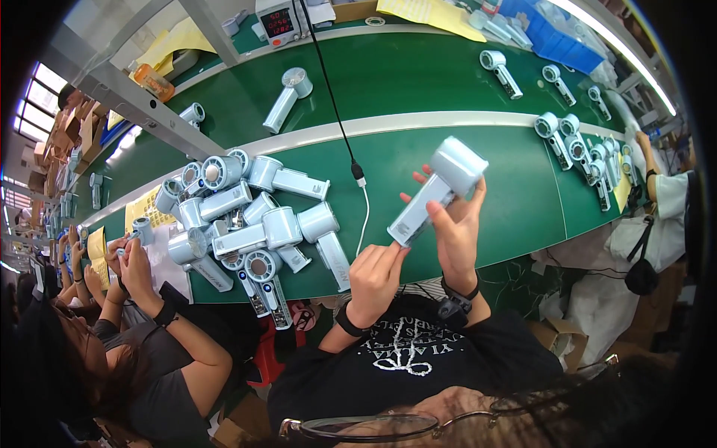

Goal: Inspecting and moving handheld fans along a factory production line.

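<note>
A pale blue handheld fan point(437, 190) is tilted above the green bench, its round head up and its handle slanting down to the left. My right hand point(459, 235) grips it from the right, the thumb lying along the handle. At the handle's lower end, my left hand point(376, 275) is closed in a pinch. A white cable point(366, 216), hanging from a black connector point(357, 170), runs down into the left hand's fingers, which hide its end. Left of my hands lies a heap of similar fans point(261, 228), the nearest of them close to my left hand.
More fans point(575, 142) are grouped on the right of the bench point(515, 209), with others spaced along the far green strip point(403, 75). A meter point(280, 24) and a blue bin point(549, 37) stand at the back. Co-workers sit at left, one with raised hands point(134, 269), and at right.
</note>
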Demonstrator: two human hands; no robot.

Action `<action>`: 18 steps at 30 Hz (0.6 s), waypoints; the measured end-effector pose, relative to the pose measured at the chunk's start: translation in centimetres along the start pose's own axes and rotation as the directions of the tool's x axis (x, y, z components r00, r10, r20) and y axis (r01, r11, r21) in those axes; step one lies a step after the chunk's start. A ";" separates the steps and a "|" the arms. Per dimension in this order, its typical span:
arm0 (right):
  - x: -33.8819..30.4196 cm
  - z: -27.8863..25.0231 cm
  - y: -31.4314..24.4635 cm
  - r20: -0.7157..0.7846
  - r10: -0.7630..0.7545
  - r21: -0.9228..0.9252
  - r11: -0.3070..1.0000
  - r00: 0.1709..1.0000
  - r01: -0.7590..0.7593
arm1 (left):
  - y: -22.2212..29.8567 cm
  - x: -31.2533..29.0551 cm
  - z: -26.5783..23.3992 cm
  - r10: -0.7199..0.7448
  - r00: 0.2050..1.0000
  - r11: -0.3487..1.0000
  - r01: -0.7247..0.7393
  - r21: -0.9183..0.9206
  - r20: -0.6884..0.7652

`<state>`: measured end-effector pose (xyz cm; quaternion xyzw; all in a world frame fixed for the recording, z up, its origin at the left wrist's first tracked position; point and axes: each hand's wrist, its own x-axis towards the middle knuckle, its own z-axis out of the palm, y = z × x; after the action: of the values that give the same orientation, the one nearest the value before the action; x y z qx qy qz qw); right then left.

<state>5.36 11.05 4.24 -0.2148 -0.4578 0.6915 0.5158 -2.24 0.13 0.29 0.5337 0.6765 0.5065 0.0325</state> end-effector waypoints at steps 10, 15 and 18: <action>6.3 -5.2 -4.1 -0.262 -0.086 0.396 0.899 0.961 0.188 | -0.4 -0.7 -0.8 0.028 0.998 0.995 -0.023 0.098 -0.048; 10.8 -4.5 -3.3 0.091 0.231 0.524 0.816 0.969 -0.244 | -0.8 -0.6 -1.5 0.042 0.996 0.997 -0.036 0.066 -0.084; 16.8 -4.4 -1.1 0.059 0.189 0.203 0.959 0.980 -0.197 | -0.7 -0.5 -1.5 0.025 0.997 0.999 -0.022 0.035 -0.080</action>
<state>3.02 28.22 5.97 -0.1898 -0.3699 0.7867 0.4564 -3.40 -1.21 0.27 0.5212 0.6795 0.5162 -0.0097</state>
